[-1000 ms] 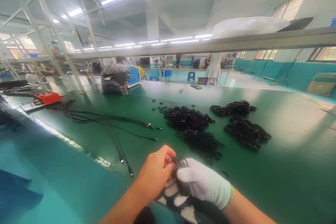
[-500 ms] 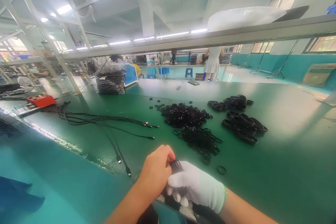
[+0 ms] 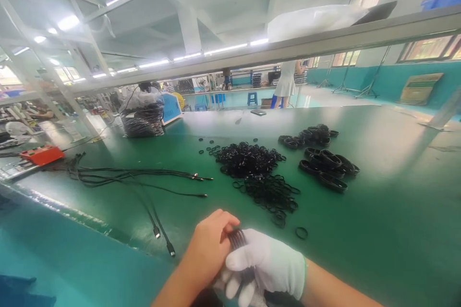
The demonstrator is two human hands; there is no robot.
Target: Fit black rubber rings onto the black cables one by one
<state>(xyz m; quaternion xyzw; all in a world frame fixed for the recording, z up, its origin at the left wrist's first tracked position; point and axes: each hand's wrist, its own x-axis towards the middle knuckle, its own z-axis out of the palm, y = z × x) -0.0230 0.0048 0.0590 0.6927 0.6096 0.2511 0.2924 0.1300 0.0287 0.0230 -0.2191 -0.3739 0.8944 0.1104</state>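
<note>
At the near edge of the green table (image 3: 378, 211) my two hands meet around a coiled bundle of black cable (image 3: 236, 238). My bare left hand (image 3: 211, 244) has its fingers curled over the coil's top. My right hand (image 3: 268, 264), in a white glove, wraps round the same coil from the right. A loose pile of small black rings (image 3: 257, 170) lies just beyond my hands, and one single ring (image 3: 301, 233) rests close to my gloved hand. Finished black coils (image 3: 327, 165) sit in a group further right.
Long black cables (image 3: 137, 177) with plugs trail across the table's left side. A red device (image 3: 41, 154) sits at the far left, a bagged heap of cables (image 3: 142, 117) at the back. A person in white (image 3: 286, 84) stands across the aisle. A metal shelf rail (image 3: 288, 48) runs overhead.
My hands stayed together on the coil and closed more tightly over it. The view tilted slightly, shifting the table's contents left and down.
</note>
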